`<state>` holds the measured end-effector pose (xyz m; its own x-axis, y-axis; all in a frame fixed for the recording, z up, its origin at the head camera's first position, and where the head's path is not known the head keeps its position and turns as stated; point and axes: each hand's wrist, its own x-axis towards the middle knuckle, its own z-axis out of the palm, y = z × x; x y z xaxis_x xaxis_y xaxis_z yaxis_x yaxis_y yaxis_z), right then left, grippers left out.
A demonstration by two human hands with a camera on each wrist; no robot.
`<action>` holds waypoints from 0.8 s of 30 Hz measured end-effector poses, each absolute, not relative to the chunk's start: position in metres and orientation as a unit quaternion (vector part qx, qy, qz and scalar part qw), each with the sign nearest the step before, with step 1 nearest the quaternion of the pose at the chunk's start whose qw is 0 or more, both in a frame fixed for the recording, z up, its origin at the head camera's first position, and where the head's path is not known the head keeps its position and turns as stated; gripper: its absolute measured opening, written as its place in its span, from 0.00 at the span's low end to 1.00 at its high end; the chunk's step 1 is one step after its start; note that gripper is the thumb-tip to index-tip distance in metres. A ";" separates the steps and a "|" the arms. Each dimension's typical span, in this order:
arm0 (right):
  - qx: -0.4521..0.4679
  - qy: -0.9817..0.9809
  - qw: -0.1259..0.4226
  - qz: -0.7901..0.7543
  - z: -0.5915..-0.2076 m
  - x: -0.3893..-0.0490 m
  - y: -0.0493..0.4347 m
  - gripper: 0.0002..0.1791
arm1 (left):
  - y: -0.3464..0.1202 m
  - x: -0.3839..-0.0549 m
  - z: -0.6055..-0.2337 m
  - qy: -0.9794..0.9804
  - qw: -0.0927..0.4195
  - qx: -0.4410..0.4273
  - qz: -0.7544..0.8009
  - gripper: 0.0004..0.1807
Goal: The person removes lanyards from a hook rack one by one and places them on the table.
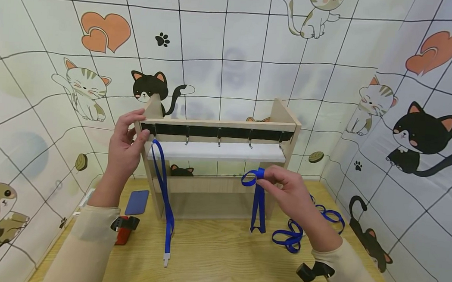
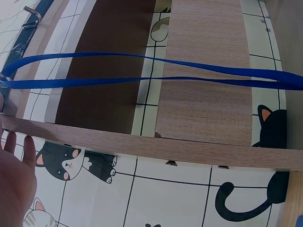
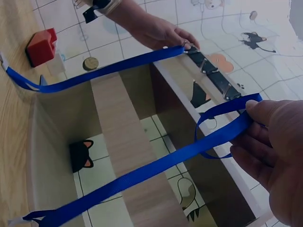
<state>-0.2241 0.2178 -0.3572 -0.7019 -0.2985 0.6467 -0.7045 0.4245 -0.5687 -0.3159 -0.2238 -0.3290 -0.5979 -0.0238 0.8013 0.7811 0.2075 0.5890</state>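
A small wooden rack (image 1: pixel 215 185) stands upright, with a black strip (image 1: pixel 234 133) of several metal hooks along its upper front. My left hand (image 1: pixel 126 145) grips the rack's top left corner, its thumb at the end of the strip. From the leftmost hook hangs a blue lanyard (image 1: pixel 163 184), its clip end reaching down past the rack's base. Toward the rack's right side, below the hooks, my right hand (image 1: pixel 285 187) pinches a second blue lanyard (image 1: pixel 259 207) between thumb and fingers. Its upper part forms a small loop, and the rest dangles.
More blue lanyards (image 1: pixel 292 236) lie loosely coiled on the wooden table (image 1: pixel 219 257), under and beyond my right forearm. At the left are a dark blue flat object (image 1: pixel 137 202) and a red object (image 1: pixel 123 234), partly behind my left wrist. Cat-patterned cloth (image 1: pixel 231 50) surrounds the table.
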 end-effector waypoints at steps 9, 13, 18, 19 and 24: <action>0.283 -0.813 0.248 0.445 -0.376 -0.228 0.225 0.10 | -0.223 -0.317 -0.329 -0.691 0.356 -0.271 -0.568 0.20; 0.281 -0.819 0.240 0.439 -0.387 -0.231 0.228 0.11 | -0.223 -0.316 -0.330 -0.688 0.355 -0.274 -0.571 0.19; 0.280 -0.834 0.211 0.426 -0.401 -0.235 0.230 0.10 | -0.223 -0.317 -0.330 -0.684 0.357 -0.276 -0.574 0.19; 0.280 -0.836 0.204 0.427 -0.404 -0.235 0.230 0.10 | -0.223 -0.317 -0.330 -0.683 0.357 -0.276 -0.575 0.19; 0.273 -0.841 0.170 0.435 -0.415 -0.233 0.228 0.08 | -0.223 -0.317 -0.329 -0.681 0.356 -0.278 -0.576 0.20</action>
